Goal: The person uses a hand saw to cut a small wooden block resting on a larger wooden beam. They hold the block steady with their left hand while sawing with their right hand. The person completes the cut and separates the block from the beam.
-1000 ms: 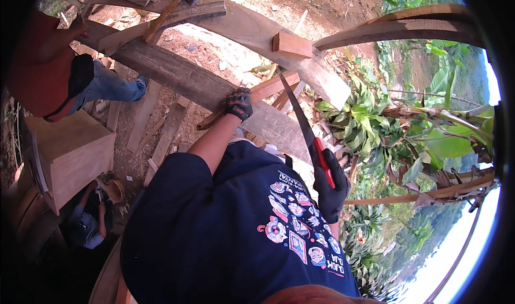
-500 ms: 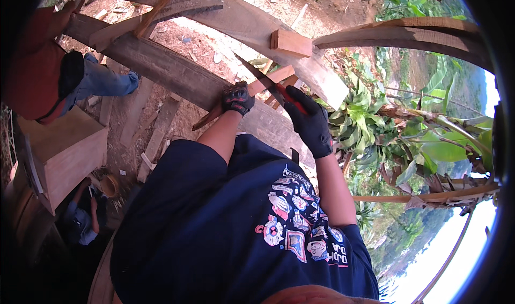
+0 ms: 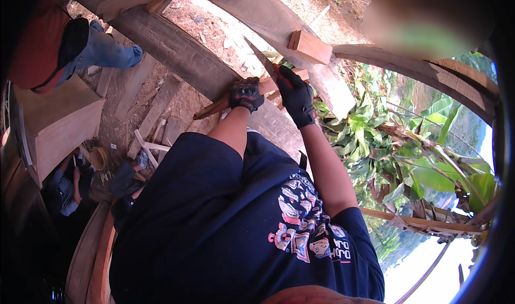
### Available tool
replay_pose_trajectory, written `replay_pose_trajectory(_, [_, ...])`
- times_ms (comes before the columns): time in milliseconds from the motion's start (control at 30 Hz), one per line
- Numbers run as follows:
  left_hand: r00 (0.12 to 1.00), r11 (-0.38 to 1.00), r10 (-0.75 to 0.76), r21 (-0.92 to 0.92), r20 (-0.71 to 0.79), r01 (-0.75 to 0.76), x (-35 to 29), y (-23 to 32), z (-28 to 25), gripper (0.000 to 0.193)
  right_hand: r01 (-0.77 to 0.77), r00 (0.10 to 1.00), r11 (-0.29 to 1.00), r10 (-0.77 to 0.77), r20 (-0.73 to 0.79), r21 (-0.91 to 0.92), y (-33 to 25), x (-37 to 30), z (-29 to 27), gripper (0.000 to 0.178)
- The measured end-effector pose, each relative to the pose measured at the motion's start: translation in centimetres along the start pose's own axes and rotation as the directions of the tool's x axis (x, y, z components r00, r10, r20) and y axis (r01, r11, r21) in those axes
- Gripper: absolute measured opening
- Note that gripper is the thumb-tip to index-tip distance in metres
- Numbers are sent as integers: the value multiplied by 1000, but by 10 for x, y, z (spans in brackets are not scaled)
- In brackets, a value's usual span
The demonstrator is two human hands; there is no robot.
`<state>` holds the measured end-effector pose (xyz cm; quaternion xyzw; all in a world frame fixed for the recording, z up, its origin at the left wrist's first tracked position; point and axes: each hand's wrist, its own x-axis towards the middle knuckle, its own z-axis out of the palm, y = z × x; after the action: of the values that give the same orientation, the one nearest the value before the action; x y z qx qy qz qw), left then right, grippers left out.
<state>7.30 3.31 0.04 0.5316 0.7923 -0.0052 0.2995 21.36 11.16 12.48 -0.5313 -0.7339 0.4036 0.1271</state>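
My left hand [image 3: 245, 93], in a black glove, grips a thin wooden stick [image 3: 210, 110] that lies against a thick timber beam [image 3: 177, 49]. Right beside it, my right hand [image 3: 294, 97], also in a black glove, is closed on the red handle of a machete [image 3: 262, 57]. The dark blade points up and to the left, over the stick's right end. Both arms reach forward from my dark blue printed shirt.
A small wood block [image 3: 309, 46] sits on a second beam [image 3: 332, 89]. A person in a red top and jeans [image 3: 64, 41] stands at upper left. Another person [image 3: 64, 188] crouches far below, near a wooden box [image 3: 59, 127]. Loose planks [image 3: 155, 111] lie on the dirt, with banana plants [image 3: 386, 132] at right.
My right hand has swung the machete up from beside my right hip to the stick, next to my left hand. The left hand has kept its hold on the stick.
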Motion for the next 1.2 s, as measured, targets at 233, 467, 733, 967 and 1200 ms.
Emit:
replay_pose_trajectory(233, [1000, 999, -20, 26, 16, 19, -3, 5, -6, 45, -113, 994, 990, 113, 10, 79, 13, -4, 11, 42])
replay_pose_trajectory(467, [999, 999, -31, 7, 26, 31, 1, 3, -1, 46, -23, 999, 1000, 24, -46, 17, -1, -14, 10, 40])
replay_pose_trajectory(733, [994, 994, -108, 8, 24, 108, -1, 8, -2, 42, -73, 997, 995, 71, 38, 75, -7, -22, -3, 37])
replay_pose_trajectory(967, [995, 996, -85, 39, 44, 83, 0, 10, -2, 48, -100, 994, 995, 101, 40, -13, -28, -135, -73, 39])
replay_pose_trajectory(1200, [991, 992, -119, 53, 67, 116, -1, 11, -6, 54, -241, 962, 969, 245, 122, -46, -73, -279, -187, 36])
